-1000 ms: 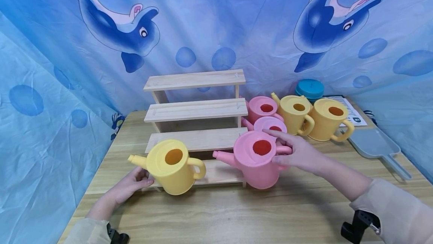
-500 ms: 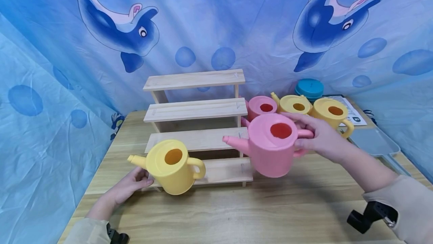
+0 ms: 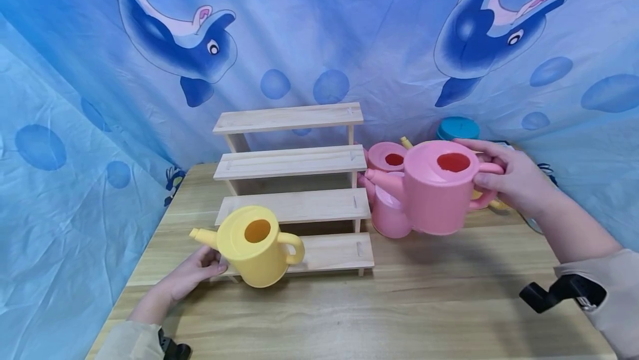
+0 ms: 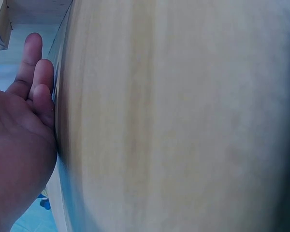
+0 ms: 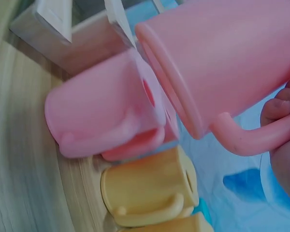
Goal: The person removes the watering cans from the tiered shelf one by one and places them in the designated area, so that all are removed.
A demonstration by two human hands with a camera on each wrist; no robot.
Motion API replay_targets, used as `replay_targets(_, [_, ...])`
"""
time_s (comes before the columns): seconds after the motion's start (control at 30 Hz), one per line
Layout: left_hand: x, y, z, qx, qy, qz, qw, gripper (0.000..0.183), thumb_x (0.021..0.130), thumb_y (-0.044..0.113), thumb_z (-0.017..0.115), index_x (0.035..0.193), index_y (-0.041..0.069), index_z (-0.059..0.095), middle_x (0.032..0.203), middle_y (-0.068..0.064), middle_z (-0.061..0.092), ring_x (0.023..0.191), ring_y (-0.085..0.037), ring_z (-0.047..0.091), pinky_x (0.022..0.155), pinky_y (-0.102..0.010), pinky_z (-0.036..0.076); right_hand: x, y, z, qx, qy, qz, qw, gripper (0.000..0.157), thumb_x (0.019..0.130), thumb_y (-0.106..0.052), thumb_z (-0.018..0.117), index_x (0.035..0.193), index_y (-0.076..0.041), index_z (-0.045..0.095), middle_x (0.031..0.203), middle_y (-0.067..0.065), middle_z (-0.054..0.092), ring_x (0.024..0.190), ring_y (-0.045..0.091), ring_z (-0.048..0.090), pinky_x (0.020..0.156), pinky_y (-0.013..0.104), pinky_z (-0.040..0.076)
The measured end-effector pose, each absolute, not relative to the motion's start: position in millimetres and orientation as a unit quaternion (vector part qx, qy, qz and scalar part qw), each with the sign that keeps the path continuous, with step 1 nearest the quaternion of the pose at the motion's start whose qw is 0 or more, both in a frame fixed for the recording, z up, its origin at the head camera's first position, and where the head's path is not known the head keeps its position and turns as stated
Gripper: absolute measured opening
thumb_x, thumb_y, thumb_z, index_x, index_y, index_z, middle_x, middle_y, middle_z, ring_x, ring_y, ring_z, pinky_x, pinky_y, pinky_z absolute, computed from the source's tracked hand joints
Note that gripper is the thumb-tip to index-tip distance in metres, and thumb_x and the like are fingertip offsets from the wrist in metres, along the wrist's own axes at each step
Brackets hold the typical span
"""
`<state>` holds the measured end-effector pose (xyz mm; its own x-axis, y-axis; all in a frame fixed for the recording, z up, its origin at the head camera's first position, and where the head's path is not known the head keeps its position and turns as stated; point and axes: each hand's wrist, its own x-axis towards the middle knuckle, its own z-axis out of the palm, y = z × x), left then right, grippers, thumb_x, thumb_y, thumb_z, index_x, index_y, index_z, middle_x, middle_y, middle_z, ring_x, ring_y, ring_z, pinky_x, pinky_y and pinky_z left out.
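Observation:
My right hand (image 3: 519,177) grips the handle of a pink watering can (image 3: 439,193), holding it raised at the right of a stepped wooden shelf (image 3: 294,166). Its spout points left, in front of another pink watering can (image 3: 391,218) standing on the table. In the right wrist view the held can (image 5: 222,58) hangs above the standing ones. My left hand (image 3: 187,274) holds the left end of the lowest step, thumb at its front edge and some fingertips hidden. A yellow watering can (image 3: 257,254) stands on that step beside this hand, spout leftward.
Another pink watering can (image 3: 386,155) stands farther back beside the shelf. Yellow watering cans (image 5: 145,188) stand to its right, mostly hidden in the head view. Behind them is a teal round container (image 3: 458,127). A blue dolphin-print curtain (image 3: 319,27) hangs behind the wooden table (image 3: 319,321).
My right hand has lifted the pink watering can off the lowest step's right end and carried it right and back, uncovering the pink can behind. My left hand has not moved.

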<state>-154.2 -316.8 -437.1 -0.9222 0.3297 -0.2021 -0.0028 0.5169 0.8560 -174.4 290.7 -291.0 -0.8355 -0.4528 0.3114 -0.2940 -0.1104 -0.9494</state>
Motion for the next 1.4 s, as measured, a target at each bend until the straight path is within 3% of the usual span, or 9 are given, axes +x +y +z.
replay_targets(0.53, [-156.7,-315.0,-438.5,0.098,0.851,0.488,0.171,0.048,0.092,0.018,0.059,0.129,0.001,0.035,0.1,-0.015,0.049,0.088,-0.021,0.048,0.073,-0.029,0.044,-173.8,325.5,-309.8,-0.154,0.584,-0.795,-0.052,0.044,0.093,0.007,0.046,0.133,-0.011,0.052,0.11,0.007,0.064,0.081,0.019,0.067,0.053,0.036,0.052])
replay_targets(0.73, [-156.4,-313.8,-437.1,0.096,0.848,0.491,0.175,0.05,0.092,0.018,0.059,0.132,0.001,0.034,0.103,-0.015,0.049,0.09,-0.022,0.048,0.074,-0.03,0.044,-172.9,339.9,-324.7,-0.165,0.521,-0.835,-0.06,0.043,0.094,0.008,0.044,0.133,-0.006,0.051,0.112,0.01,0.065,0.083,0.02,0.067,0.065,0.031,0.053])
replay_targets(0.9, [-156.0,-313.8,-436.9,0.094,0.848,0.492,0.175,0.049,0.092,0.018,0.06,0.131,0.001,0.034,0.102,-0.015,0.049,0.089,-0.021,0.048,0.074,-0.03,0.044,-170.3,347.9,-339.3,-0.13,0.518,-0.843,-0.07,0.044,0.093,0.008,0.045,0.132,-0.009,0.053,0.112,0.008,0.065,0.082,0.019,0.065,0.07,0.026,0.053])
replay_targets(1.17, [-155.2,-314.9,-437.7,0.091,0.851,0.488,0.172,0.047,0.092,0.018,0.06,0.129,0.002,0.036,0.102,-0.015,0.049,0.089,-0.022,0.049,0.074,-0.03,0.044,-165.7,350.6,-361.8,-0.072,0.518,-0.849,-0.075,0.046,0.092,0.007,0.049,0.133,-0.013,0.053,0.106,0.004,0.065,0.071,0.017,0.057,0.066,0.023,0.051])
replay_targets(1.4, [-154.5,-316.7,-439.2,0.097,0.849,0.49,0.172,0.045,0.093,0.017,0.058,0.128,0.001,0.035,0.101,-0.015,0.049,0.088,-0.02,0.049,0.073,-0.03,0.044,-166.4,343.5,-379.9,-0.055,0.534,-0.839,-0.089,0.044,0.092,0.003,0.052,0.132,-0.013,0.052,0.098,0.003,0.067,0.074,0.013,0.061,0.067,0.023,0.052])
